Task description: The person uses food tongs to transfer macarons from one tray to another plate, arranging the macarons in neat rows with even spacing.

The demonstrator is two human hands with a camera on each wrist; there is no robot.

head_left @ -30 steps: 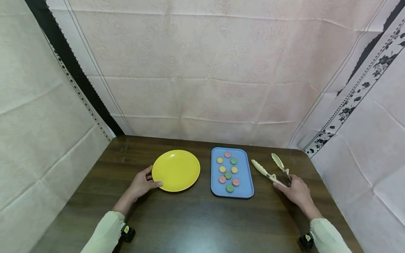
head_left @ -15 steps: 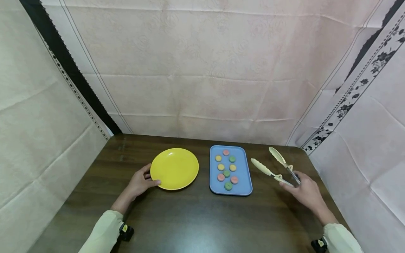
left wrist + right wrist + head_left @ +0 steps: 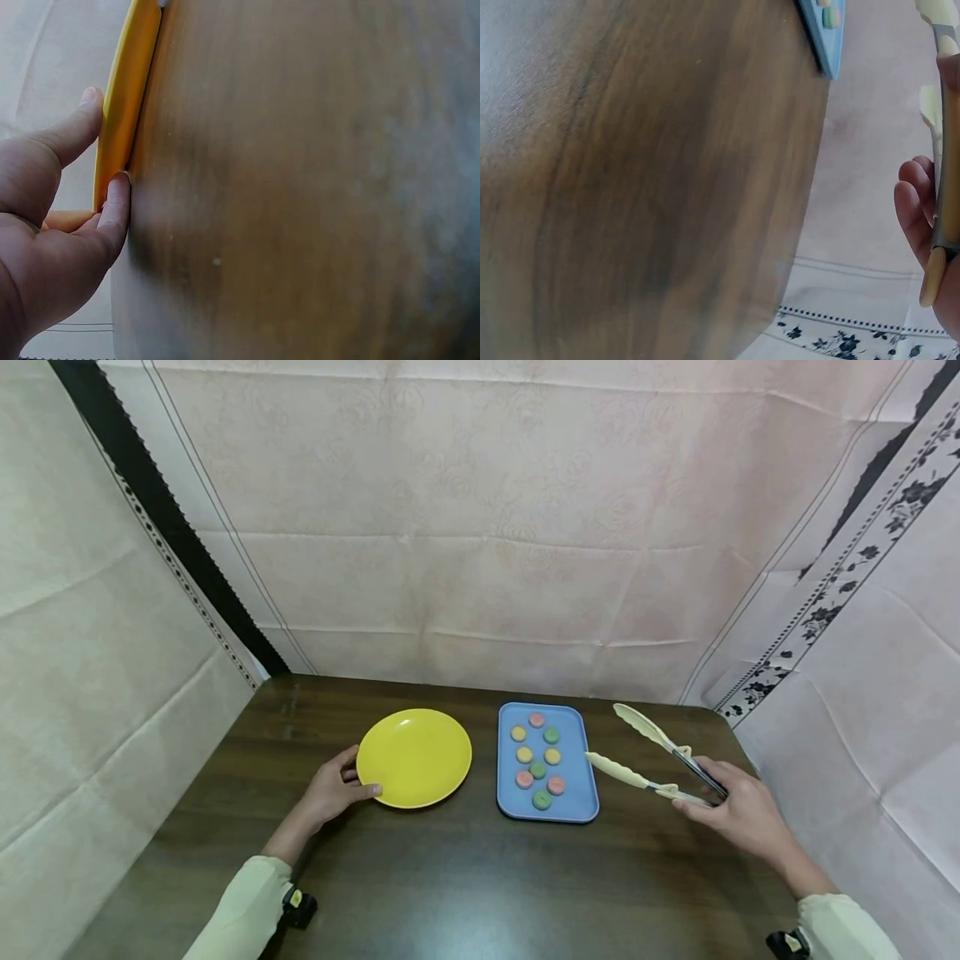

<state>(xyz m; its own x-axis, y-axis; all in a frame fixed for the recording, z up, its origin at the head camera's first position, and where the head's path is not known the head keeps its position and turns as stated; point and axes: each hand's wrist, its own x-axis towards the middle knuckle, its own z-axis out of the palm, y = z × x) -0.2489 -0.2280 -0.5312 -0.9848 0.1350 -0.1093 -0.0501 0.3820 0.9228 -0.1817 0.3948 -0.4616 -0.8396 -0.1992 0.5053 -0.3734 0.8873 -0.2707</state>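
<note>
At the left, my left hand (image 3: 330, 792) pinches the near-left rim of a round yellow plate (image 3: 414, 760). In the left wrist view the thumb lies on the plate's upper side and fingertips are at its underside, low by the table. My right hand (image 3: 750, 814) holds a pair of cream-tipped metal tongs (image 3: 618, 770), their arms spread with nothing between the tips. The lower tip overlaps the right edge of a blue tray (image 3: 573, 806) in the head view. Several small round macaron-like pieces (image 3: 542, 800) in pink, yellow and green lie on the tray.
The dark wooden table (image 3: 465, 893) carries the plate and tray side by side. Pale patterned cloth (image 3: 525, 527) hangs behind the table's back edge and along both sides. A black strip (image 3: 180, 527) runs down the back left corner.
My right hand has shifted right and lifted the tongs, with their tips swinging left toward the tray. The left hand and plate stay in place; the head view has tilted slightly.
</note>
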